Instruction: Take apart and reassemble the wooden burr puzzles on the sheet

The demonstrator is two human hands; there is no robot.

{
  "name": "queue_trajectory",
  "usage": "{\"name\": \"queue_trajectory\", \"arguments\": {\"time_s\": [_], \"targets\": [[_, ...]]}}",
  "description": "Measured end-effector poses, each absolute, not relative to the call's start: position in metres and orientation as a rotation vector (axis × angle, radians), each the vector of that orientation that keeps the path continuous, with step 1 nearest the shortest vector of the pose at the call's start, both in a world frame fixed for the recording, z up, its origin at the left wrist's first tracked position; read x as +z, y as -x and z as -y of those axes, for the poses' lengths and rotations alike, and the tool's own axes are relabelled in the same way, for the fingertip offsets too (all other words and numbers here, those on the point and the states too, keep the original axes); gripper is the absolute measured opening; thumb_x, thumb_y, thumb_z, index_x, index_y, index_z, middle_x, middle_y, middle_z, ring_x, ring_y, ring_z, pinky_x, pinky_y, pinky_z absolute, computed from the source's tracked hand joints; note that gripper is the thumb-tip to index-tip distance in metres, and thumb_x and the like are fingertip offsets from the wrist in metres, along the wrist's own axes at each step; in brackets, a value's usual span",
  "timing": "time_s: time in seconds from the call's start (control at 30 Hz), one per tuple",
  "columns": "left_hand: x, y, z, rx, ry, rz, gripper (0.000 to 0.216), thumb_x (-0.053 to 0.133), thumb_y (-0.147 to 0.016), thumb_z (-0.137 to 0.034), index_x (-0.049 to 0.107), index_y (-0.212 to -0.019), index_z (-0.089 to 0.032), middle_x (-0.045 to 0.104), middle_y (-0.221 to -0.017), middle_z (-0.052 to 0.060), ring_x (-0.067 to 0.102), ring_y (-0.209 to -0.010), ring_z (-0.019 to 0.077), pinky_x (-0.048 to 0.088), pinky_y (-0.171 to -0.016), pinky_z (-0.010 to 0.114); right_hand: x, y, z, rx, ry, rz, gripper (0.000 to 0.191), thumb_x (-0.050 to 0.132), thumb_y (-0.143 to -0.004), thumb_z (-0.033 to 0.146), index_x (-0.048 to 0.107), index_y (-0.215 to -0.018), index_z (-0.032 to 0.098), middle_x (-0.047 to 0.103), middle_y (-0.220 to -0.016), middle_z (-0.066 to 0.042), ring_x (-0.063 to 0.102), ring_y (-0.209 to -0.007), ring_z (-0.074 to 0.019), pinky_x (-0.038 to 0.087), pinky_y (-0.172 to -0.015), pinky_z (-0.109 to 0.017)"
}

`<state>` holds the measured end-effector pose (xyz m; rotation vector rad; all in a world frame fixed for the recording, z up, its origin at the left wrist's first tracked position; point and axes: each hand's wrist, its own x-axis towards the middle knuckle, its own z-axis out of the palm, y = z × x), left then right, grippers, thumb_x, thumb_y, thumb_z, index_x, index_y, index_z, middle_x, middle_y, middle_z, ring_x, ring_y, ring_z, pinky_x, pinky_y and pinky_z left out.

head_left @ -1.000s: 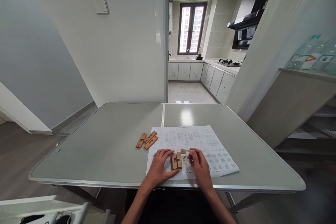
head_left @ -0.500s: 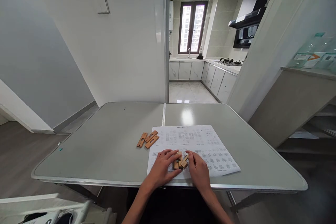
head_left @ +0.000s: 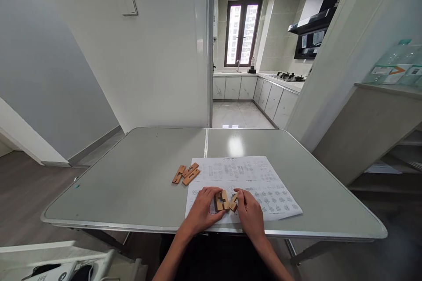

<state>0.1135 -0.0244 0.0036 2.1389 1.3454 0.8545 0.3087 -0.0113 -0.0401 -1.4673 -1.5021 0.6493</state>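
My left hand [head_left: 205, 208] grips a pair of joined wooden puzzle pieces [head_left: 222, 201], fingers at the far side and thumb at the near side. A notched gap shows in the middle of them. In my right hand [head_left: 249, 210] a separate wooden puzzle piece [head_left: 234, 202] is pinched between thumb and fingers, tilted, just right of the joined pieces. Whether the two touch I cannot tell. Both hands are over a printed instruction sheet [head_left: 231, 168] with rows of small diagrams. Several loose slotted wooden pieces [head_left: 191, 177] lie left of the sheet.
The grey folding table [head_left: 141, 184] has a metal edge and a seam down its middle. A tiny teal bit [head_left: 77, 186] lies near its left edge. Bottles [head_left: 391, 68] stand on a ledge at the right. A white container [head_left: 66, 263] is at lower left.
The fingers of my left hand have drawn back from over the joined pieces, baring their notched gap. My right hand's piece has moved slightly right, away from them.
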Motion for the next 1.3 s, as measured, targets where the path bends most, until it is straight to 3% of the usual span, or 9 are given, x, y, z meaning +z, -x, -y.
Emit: {"name": "queue_trajectory", "arguments": {"time_s": [0.37, 0.57, 0.83, 1.03, 1.3], "targets": [[0.006, -0.113, 0.026, 0.869, -2.079, -1.322, 0.064, 0.08, -0.075, -0.019, 0.058, -0.134, -0.031, 0.065, -0.125, 0.006, 0.058, -0.118, 0.0288, 0.048, -0.105, 0.045, -0.039, -0.303, 0.009, 0.53, 1.522, 1.692, 0.038, 0.036, -0.103, 0.038, 0.071, -0.1, 0.026, 0.076, -0.101, -0.006, 0.07, -0.094, -0.0252, 0.049, -0.077, -0.034], [0.006, -0.11, 0.025, 0.824, -2.047, -1.287, 0.068, 0.088, -0.073, -0.031, 0.06, -0.135, -0.034, 0.065, -0.125, 0.006, 0.056, -0.12, 0.03, 0.049, -0.103, 0.046, -0.039, -0.305, 0.009, 0.524, 1.516, 1.71, 0.033, 0.041, -0.101, 0.04, 0.071, -0.098, 0.026, 0.077, -0.096, -0.005, 0.071, -0.087, -0.0247, 0.05, -0.07, -0.033], [0.003, -0.114, 0.025, 0.783, -2.135, -1.322, 0.068, 0.087, -0.074, -0.043, 0.058, -0.135, -0.033, 0.068, -0.12, 0.006, 0.06, -0.105, 0.0285, 0.052, -0.092, 0.043, -0.037, -0.308, 0.008, 0.683, 1.441, 1.698, 0.036, 0.041, -0.101, 0.046, 0.071, -0.101, 0.027, 0.079, -0.088, -0.003, 0.073, -0.077, -0.0243, 0.051, -0.069, -0.033], [0.002, -0.118, 0.022, 0.779, -2.157, -1.364, 0.073, 0.089, -0.07, -0.049, 0.059, -0.133, -0.031, 0.068, -0.123, 0.007, 0.062, -0.107, 0.0306, 0.052, -0.095, 0.046, -0.036, -0.309, 0.007, 0.831, 1.318, 1.66, 0.034, 0.047, -0.098, 0.047, 0.074, -0.105, 0.027, 0.079, -0.084, -0.003, 0.074, -0.075, -0.0245, 0.053, -0.071, -0.033], [0.005, -0.123, 0.022, 0.821, -2.118, -1.414, 0.053, 0.086, -0.074, -0.041, 0.068, -0.122, -0.03, 0.068, -0.119, 0.006, 0.064, -0.106, 0.0291, 0.054, -0.095, 0.044, -0.036, -0.309, 0.007, 0.868, 1.302, 1.681, 0.033, 0.048, -0.098, 0.045, 0.073, -0.107, 0.026, 0.079, -0.087, -0.004, 0.074, -0.078, -0.0251, 0.053, -0.074, -0.034]]}}
